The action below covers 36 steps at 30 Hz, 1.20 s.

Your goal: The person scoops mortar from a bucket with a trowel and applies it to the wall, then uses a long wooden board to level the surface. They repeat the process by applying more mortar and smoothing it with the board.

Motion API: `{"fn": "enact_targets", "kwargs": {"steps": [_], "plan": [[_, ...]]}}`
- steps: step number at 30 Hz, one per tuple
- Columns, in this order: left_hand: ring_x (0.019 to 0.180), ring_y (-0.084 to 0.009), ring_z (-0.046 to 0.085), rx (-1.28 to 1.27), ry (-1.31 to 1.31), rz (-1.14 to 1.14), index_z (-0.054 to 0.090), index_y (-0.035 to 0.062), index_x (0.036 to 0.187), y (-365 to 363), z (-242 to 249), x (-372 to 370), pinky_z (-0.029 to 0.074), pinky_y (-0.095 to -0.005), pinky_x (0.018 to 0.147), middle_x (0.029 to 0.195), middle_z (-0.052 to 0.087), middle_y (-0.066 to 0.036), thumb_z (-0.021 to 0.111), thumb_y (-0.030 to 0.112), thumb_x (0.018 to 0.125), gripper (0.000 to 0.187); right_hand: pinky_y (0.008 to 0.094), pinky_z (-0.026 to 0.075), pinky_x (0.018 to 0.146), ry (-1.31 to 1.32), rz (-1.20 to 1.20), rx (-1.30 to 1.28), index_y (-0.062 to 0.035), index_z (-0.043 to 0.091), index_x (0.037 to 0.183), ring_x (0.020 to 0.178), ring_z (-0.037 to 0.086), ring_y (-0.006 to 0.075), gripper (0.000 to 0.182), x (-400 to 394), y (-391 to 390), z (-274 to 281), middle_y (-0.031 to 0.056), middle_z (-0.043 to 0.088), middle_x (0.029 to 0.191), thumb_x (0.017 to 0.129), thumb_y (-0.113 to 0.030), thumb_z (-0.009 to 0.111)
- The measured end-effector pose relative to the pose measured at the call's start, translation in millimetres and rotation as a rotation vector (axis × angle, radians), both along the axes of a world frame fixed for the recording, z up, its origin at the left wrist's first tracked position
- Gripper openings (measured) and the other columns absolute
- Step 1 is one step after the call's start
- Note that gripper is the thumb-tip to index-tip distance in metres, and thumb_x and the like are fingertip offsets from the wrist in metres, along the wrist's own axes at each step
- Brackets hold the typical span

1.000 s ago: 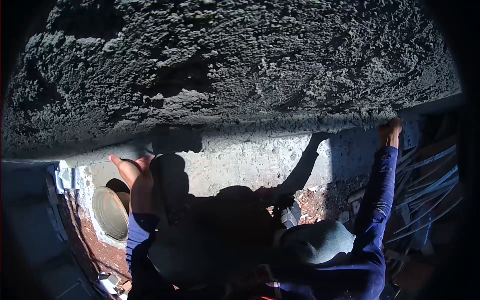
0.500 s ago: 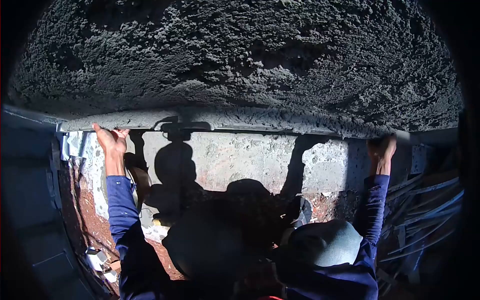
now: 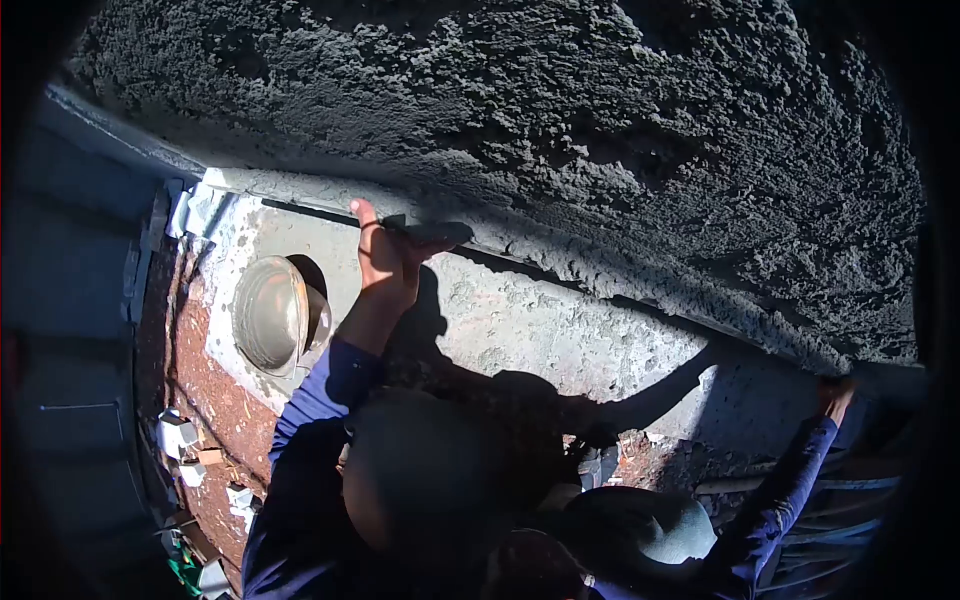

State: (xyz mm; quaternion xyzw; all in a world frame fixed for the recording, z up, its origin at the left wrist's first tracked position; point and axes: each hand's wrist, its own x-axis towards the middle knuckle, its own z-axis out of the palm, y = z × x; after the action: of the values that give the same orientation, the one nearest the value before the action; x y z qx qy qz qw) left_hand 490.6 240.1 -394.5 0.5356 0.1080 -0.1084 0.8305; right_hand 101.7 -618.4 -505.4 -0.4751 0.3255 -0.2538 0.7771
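Note:
A long mortar-caked straightedge (image 3: 600, 280) lies along the lower edge of a rough, wet-plastered wall (image 3: 520, 130), slanting down to the right in the head view. My left hand (image 3: 388, 262) grips it left of its middle, thumb up and fingers spread along the bar, partly in shadow. At the bar's far right end, my right hand (image 3: 835, 397) is closed around it; the fingers are mostly hidden by shadow and the bar. Thick grey mortar sits along the bar's upper side.
A round, mortar-smeared bowl (image 3: 270, 315) stands on the concrete ledge (image 3: 520, 320) left of my left arm. White and brown scraps (image 3: 180, 435) lie on the reddish ground. Long rods or pipes (image 3: 840, 510) lie at lower right, and dark blocks line the left.
The view has turned, so the bar now slants. My left hand has moved along the bar from near its left end toward the middle. My right hand stays at the right end.

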Motion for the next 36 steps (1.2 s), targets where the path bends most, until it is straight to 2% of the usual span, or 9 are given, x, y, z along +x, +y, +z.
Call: {"fn": "enact_targets", "kwargs": {"steps": [2,6,10,14,20,26,30,32,36], "plan": [[0.11,-0.0352,0.056,-0.118,0.145,0.179,0.011,0.0023,0.141,-0.7,-9.7,6.4,0.044,-0.0591,0.091,0.137,0.036,-0.026,0.029,0.067,0.089,0.085,0.0344,0.044,0.098,0.012,-0.246,0.236,-0.0031,0.054,0.122,0.113,0.055,0.0243,0.037,39.1,80.8,28.0,0.01,0.058,0.124,0.091,-0.019,0.04],[0.096,-0.0372,0.058,0.043,0.138,0.298,0.004,0.0016,0.143,47.3,-55.8,40.1,0.051,-0.0527,0.082,0.128,0.039,-0.03,0.027,0.072,0.086,0.094,0.0493,0.034,0.105,0.198,-0.192,-0.299,-0.0066,0.044,0.133,0.125,0.043,0.032,0.046,56.7,126.4,-39.9,0.0128,0.047,0.135,0.093,-0.027,0.037],[0.102,-0.0408,0.05,0.096,0.096,0.416,-0.007,0.0044,0.146,128.6,-39.7,87.0,0.05,-0.0526,0.079,0.131,0.03,-0.034,0.03,0.069,0.089,0.094,0.0508,0.038,0.102,-0.165,-0.406,0.145,-0.0064,0.046,0.131,0.12,0.047,0.0324,0.043,172.3,362.2,85.4,0.0136,0.047,0.134,0.094,-0.026,0.034],[0.103,-0.0325,0.05,0.13,0.002,0.431,0.031,0.0068,0.136,194.0,20.5,120.6,0.044,-0.0491,0.089,0.128,0.043,-0.018,0.037,0.062,0.091,0.071,0.0421,0.03,0.108,-0.181,-0.528,0.199,-0.0047,0.043,0.132,0.125,0.042,0.0289,0.046,190.2,422.7,144.5,0.01,0.044,0.138,0.098,-0.032,0.028],[0.076,-0.0247,0.057,-0.002,-0.135,0.038,0.05,0.0023,0.078,193.9,97.0,96.6,0.046,-0.0447,0.086,0.075,0.058,-0.013,0.056,0.047,0.089,0.047,0.0454,0.027,0.108,-0.244,-0.48,0.185,-0.0051,0.042,0.133,0.127,0.04,0.0278,0.049,155.3,356.8,183.0,0.0105,0.044,0.139,0.1,-0.036,0.025],[0.091,-0.0291,0.061,-0.172,-0.131,-0.14,0.052,-0.001,0.11,39.2,111.9,9.6,0.048,-0.0498,0.092,0.097,0.062,-0.016,0.049,0.045,0.094,0.049,0.0394,0.037,0.101,-0.144,-0.574,-0.007,-0.0034,0.043,0.13,0.121,0.047,0.0255,0.052,82.1,189.1,139.0,0.0138,0.048,0.134,0.098,-0.043,0.035],[0.1,-0.0312,0.059,-0.272,-0.084,-0.332,0.045,0.0003,0.123,34.2,30.3,4.2,0.044,-0.0497,0.094,0.111,0.059,-0.016,0.046,0.05,0.093,0.058,0.0355,0.017,0.112,-0.172,-0.501,0.176,-0.0011,0.027,0.141,0.133,0.031,0.0241,0.064,47.9,113.0,63.2,0.0092,0.028,0.149,0.098,-0.047,0.029],[0.11,-0.0316,0.054,-0.251,-0.016,-0.205,0.045,0.0051,0.124,51.2,1.1,15.4,0.045,-0.0494,0.093,0.119,0.055,-0.016,0.05,0.05,0.091,0.056,0.0352,0.034,0.106,0.04,-0.574,0.063,-0.0024,0.051,0.125,0.119,0.049,0.0274,0.05,57.5,143.5,50.6,0.013,0.052,0.13,0.098,-0.039,0.031],[0.097,-0.0303,0.058,-0.154,0.036,0.049,0.045,0.0068,0.121,92.7,-7.1,40.1,0.044,-0.0533,0.094,0.107,0.058,-0.016,0.058,0.051,0.086,0.057,0.0524,0.044,0.091,-0.112,-0.53,0.195,-0.0034,0.04,0.134,0.111,0.054,0.0348,0.06,109.4,264.1,58.8,0.0131,0.049,0.132,0.097,-0.05,0.032]]}}
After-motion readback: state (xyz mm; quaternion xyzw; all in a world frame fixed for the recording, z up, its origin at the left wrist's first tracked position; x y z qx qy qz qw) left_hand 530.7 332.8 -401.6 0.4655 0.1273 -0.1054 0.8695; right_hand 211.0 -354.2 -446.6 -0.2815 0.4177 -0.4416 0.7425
